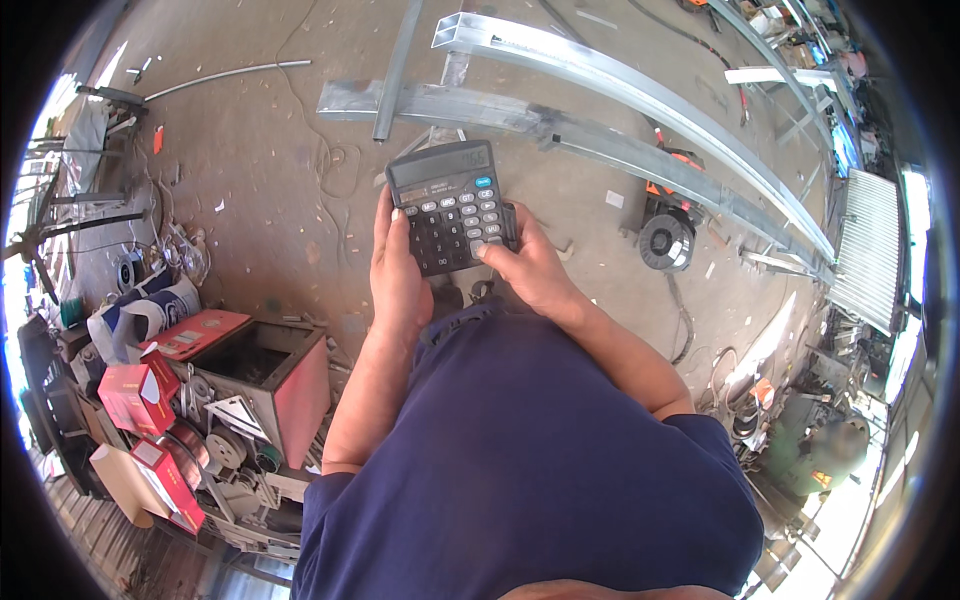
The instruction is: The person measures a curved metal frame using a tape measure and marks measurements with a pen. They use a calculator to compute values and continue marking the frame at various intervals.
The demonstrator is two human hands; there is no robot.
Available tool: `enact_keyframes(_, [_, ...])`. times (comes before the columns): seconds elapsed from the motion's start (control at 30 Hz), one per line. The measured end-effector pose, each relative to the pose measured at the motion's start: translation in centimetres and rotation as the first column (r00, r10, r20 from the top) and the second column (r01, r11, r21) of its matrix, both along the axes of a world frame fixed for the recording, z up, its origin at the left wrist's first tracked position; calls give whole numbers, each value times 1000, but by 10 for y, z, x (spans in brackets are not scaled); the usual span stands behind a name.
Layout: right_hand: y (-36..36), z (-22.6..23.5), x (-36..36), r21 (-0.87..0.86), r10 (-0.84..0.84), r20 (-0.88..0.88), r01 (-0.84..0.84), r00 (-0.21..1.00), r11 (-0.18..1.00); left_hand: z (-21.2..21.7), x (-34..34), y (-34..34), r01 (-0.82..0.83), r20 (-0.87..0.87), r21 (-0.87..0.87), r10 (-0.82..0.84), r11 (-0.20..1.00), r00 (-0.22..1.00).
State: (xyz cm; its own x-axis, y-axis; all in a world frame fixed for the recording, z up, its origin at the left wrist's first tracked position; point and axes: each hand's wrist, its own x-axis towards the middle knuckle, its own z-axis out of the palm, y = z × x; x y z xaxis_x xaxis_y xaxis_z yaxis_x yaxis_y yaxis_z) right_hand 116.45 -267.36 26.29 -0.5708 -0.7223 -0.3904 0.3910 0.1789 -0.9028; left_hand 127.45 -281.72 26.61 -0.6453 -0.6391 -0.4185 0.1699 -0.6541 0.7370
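A black desk calculator [440, 222] with a grey display along its top edge is held up in front of my body, slightly tilted. My left hand [397, 250] grips its left side, the thumb lying on the front near the keys. At the lower right corner my right hand [530, 258] holds the calculator too, its thumb resting on the bottom right keys. The right fingers wrap behind the edge and are partly hidden. Digits show on the display, and one key near the top right is blue.
Long metal beams [640, 90] lie across the workshop ahead and to the right. A black and orange machine with a round reel [667, 242] stands beside them. On my left is a red open-topped metal box [300, 395] with red cartons [135, 397] nearby. A thin cable [322, 150] trails over the floor.
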Motion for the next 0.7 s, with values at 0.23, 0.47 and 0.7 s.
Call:
enact_keyframes(0.23, [16,-5,-44,18,13,85,-15,996,1000,-3,-41,9,4,38,38,-5,999,999])
enact_keyframes(0.47, [42,-21,-126,15,25,160,-28,987,999,-10,-121,32,-24,112,60,17,998,994])
enact_keyframes(0.7, [63,-36,-212,-35,74,190,-69,979,997,-15,-201,53,-58,180,82,43,995,983])
